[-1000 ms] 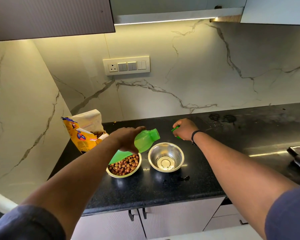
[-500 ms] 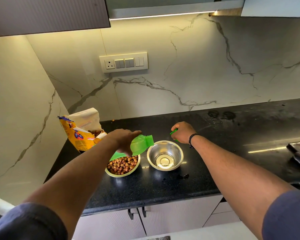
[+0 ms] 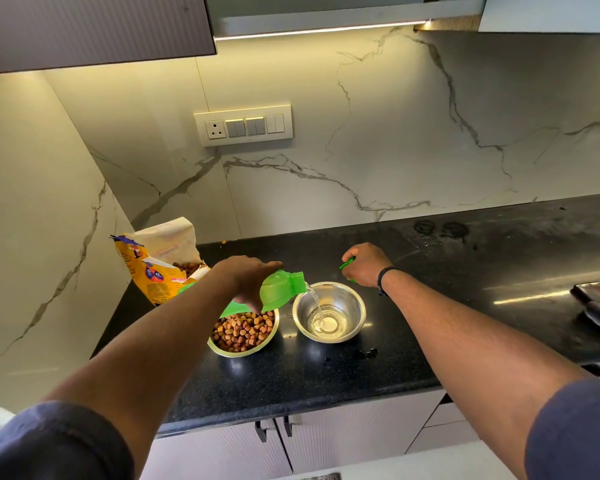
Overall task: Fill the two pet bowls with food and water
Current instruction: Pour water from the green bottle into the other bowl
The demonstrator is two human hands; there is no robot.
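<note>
The left hand [image 3: 246,278] grips a green water bottle [image 3: 278,289], tipped mouth-down toward the right, and a thin stream of water [image 3: 315,303] falls from it into the steel water bowl [image 3: 329,311], which holds only a shallow pool at its bottom. The right hand [image 3: 366,265] rests on the black countertop [image 3: 465,271] just behind that bowl, fingers curled round a small green piece, most likely the bottle cap [image 3: 347,264].

The stream enters close to the bowl's left rim, so a small drift of the bottle to the left could send water onto the countertop or into the kibble bowl [image 3: 243,332], which sits just beside and partly under the bottle's body. A steeper tilt could make the flow gush and splash out of the shallow bowl. Dark wet-looking spots [image 3: 361,355] already lie on the countertop toward its front edge, in front of the water bowl. Neither hand steadies the light bowl, so a knock from the bottle might shift it.

Counted: two steel bowls, one heaped with brown kibble, one taking water; one green bottle; one cap; one open yellow pet food bag [image 3: 160,265] standing at the countertop's left end against the wall; two dark objects [image 3: 596,303] near the right edge that I cannot identify.
</note>
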